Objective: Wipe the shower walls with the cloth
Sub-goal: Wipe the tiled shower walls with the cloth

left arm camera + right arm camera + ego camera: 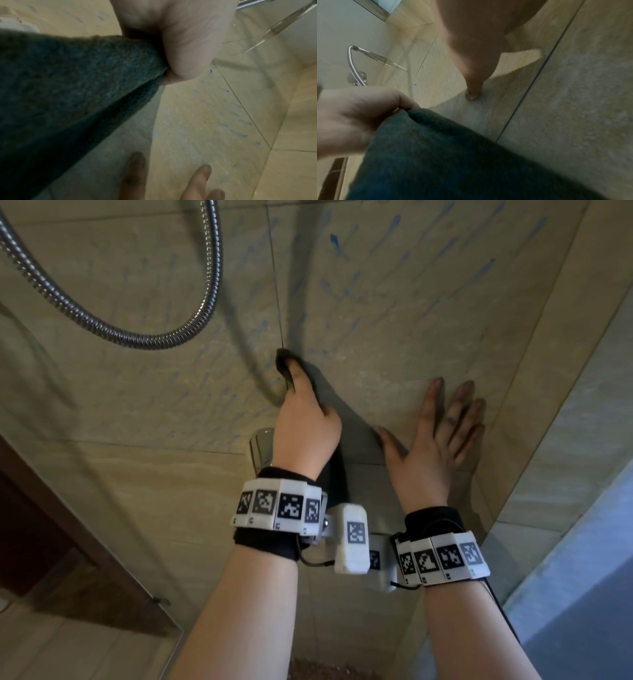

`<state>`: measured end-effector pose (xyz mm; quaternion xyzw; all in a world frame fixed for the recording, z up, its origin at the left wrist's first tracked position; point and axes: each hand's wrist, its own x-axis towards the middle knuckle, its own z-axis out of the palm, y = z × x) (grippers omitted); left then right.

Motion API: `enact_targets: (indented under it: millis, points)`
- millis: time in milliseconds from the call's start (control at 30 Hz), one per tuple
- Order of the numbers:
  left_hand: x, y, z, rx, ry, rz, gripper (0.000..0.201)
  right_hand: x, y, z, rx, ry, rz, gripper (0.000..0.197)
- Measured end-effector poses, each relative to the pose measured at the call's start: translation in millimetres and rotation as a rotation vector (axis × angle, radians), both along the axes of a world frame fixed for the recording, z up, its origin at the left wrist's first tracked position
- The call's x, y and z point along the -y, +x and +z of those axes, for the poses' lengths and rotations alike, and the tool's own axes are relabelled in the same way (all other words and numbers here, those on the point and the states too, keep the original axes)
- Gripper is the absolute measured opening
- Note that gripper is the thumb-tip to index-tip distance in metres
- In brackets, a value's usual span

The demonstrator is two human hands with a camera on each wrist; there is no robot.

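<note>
With the left hand (305, 419) gripping the cloth (330, 419) and the right hand (435, 436) flat, fingers spread, on the wall (394, 320), press evenly across the blue streaks (387, 244).

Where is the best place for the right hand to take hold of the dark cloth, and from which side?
Probably the free lower part of the cloth, approached from the right. The left hand already grips its upper corner, so the rest hangs slack against the wall, next to the right hand, which lies flat on the tiles.

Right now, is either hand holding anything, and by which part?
The left hand grips the dark cloth by its bunched upper corner. The right hand holds nothing, fingers spread flat on the tiled wall.
</note>
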<state>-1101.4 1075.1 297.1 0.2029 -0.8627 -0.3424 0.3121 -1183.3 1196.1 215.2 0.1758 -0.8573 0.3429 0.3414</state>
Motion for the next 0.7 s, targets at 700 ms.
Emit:
enact_targets:
  millis: [700]
  points:
    - [-2.5, 0.8, -35.3, 0.181, -0.446, -0.043, 0.070, -0.8, -3.5, -5.0, -0.011, 0.019, 0.009, 0.093]
